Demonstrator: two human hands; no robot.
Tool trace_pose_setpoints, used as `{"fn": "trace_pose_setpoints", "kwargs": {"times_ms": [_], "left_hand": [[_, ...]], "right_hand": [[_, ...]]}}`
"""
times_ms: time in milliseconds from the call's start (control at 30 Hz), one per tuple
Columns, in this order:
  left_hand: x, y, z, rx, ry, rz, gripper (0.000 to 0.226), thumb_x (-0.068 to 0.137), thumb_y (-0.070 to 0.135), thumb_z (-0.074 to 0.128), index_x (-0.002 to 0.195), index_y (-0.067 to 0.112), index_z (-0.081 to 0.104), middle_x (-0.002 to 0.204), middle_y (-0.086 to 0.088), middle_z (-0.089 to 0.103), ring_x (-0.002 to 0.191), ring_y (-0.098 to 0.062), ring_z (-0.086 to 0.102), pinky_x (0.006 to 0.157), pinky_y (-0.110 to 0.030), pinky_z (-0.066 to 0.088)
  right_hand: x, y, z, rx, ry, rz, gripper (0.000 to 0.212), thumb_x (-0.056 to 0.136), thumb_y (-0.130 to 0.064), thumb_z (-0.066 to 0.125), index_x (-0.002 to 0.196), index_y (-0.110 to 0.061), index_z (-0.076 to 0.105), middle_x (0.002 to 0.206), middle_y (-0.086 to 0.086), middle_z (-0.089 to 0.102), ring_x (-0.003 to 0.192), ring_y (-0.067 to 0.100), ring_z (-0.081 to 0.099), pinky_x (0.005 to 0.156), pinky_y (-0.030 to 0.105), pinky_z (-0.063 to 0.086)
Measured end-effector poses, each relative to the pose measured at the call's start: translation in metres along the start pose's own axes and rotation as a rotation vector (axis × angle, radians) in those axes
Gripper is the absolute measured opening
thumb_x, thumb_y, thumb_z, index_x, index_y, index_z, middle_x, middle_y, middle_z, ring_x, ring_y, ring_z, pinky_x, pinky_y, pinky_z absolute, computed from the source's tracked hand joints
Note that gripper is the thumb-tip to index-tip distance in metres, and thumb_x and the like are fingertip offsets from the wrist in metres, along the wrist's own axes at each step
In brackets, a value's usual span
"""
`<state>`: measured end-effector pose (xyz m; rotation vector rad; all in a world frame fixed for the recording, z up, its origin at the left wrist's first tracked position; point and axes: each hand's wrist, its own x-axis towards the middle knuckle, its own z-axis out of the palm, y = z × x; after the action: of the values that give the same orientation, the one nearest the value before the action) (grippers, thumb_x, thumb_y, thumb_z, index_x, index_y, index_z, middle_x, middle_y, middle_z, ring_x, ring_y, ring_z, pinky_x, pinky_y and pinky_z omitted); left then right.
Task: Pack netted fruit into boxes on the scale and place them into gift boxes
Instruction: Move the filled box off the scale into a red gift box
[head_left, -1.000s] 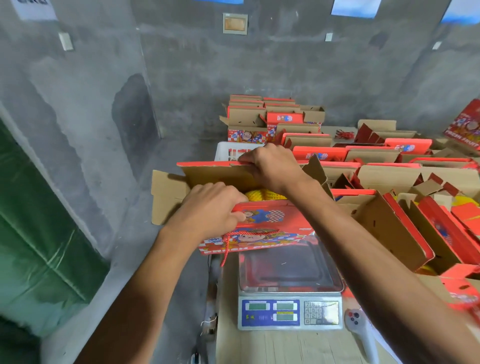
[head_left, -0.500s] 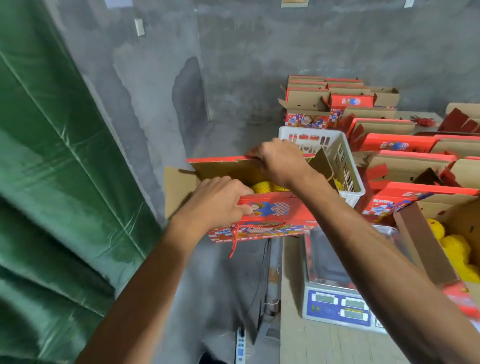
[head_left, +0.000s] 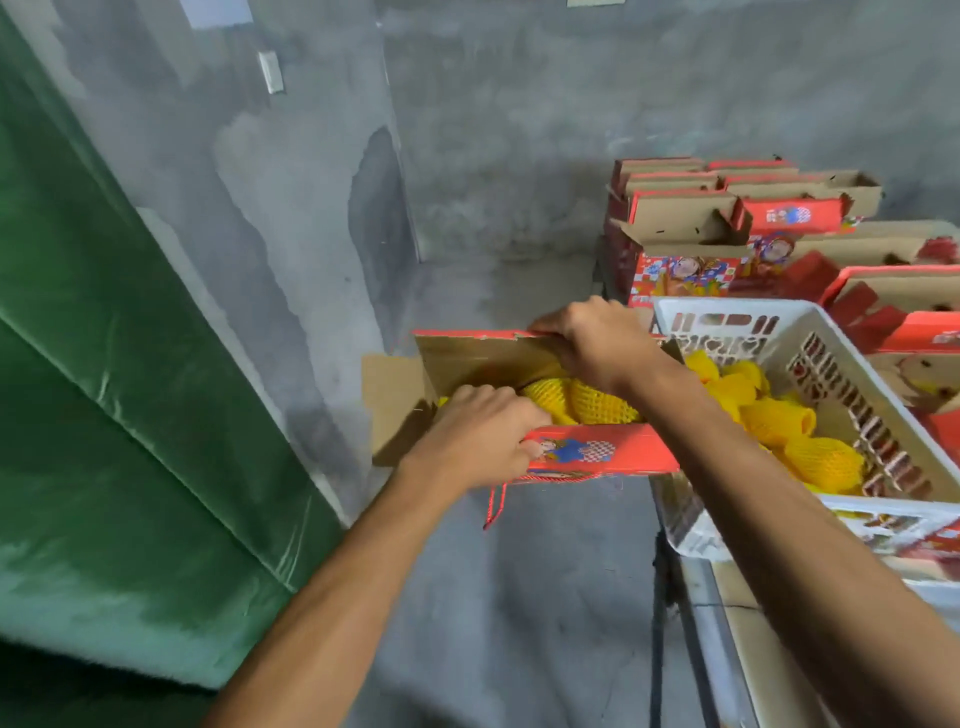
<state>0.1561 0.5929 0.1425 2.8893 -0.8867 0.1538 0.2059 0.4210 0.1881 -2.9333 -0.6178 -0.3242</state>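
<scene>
Filled gift box (head_left: 587, 452) now swung left, clear of the scale, out over the floor (head_left: 519, 597). Left hand (head_left: 480, 441) clamped on the near red flap, right hand (head_left: 597, 340) gripping the far flap. Netted fruit (head_left: 576, 402) packed inside, white crate (head_left: 841, 364) just right. Weighing looks done, probably heading for stacking

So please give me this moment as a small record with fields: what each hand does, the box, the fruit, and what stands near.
held item: red printed cardboard gift box, top open, carried over the grey floor
left hand: grips the near wall of the box
right hand: grips the far brown flap
contents: fruit in yellow foam netting
handle: red cord hanging below the box
to the right: white plastic slotted crate with more netted fruit
behind: stack of open red boxes
left side: green curtain
</scene>
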Motion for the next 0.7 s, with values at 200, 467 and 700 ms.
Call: {"fn": "trace_pose_setpoints", "kwargs": {"times_ms": [200, 467, 700], "left_hand": [[0.105, -0.070, -0.005, 0.006, 0.109, 0.117, 0.018, 0.097, 0.046, 0.059, 0.110, 0.036, 0.067, 0.100, -0.005, 0.065, 0.103, -0.034, 0.061, 0.075, -0.036, 0.029], [0.303, -0.099, -0.026, -0.001, 0.238, 0.314, 0.013, 0.096, 0.048, 0.062, 0.097, 0.037, 0.067, 0.075, 0.008, 0.049, 0.088, -0.032, 0.062, 0.069, -0.035, 0.028], [0.490, -0.089, -0.036, -0.073, 0.293, 0.546, 0.012, 0.091, 0.042, 0.068, 0.102, 0.044, 0.073, 0.084, 0.006, 0.074, 0.080, -0.028, 0.066, 0.064, -0.033, 0.032]], "right_hand": [[0.091, 0.053, 0.010, -0.086, 0.072, 0.105, 0.030, 0.102, -0.044, 0.052, 0.125, -0.038, 0.068, 0.115, 0.012, 0.071, 0.110, 0.040, 0.064, 0.083, 0.041, 0.050], [0.200, 0.202, -0.016, -0.203, 0.125, 0.261, 0.028, 0.098, -0.035, 0.057, 0.123, -0.034, 0.070, 0.115, 0.016, 0.071, 0.110, 0.040, 0.064, 0.085, 0.043, 0.051], [0.239, 0.346, -0.057, -0.228, 0.246, 0.505, 0.027, 0.101, -0.031, 0.056, 0.119, -0.024, 0.075, 0.113, 0.018, 0.071, 0.104, 0.044, 0.061, 0.078, 0.044, 0.050]]}}
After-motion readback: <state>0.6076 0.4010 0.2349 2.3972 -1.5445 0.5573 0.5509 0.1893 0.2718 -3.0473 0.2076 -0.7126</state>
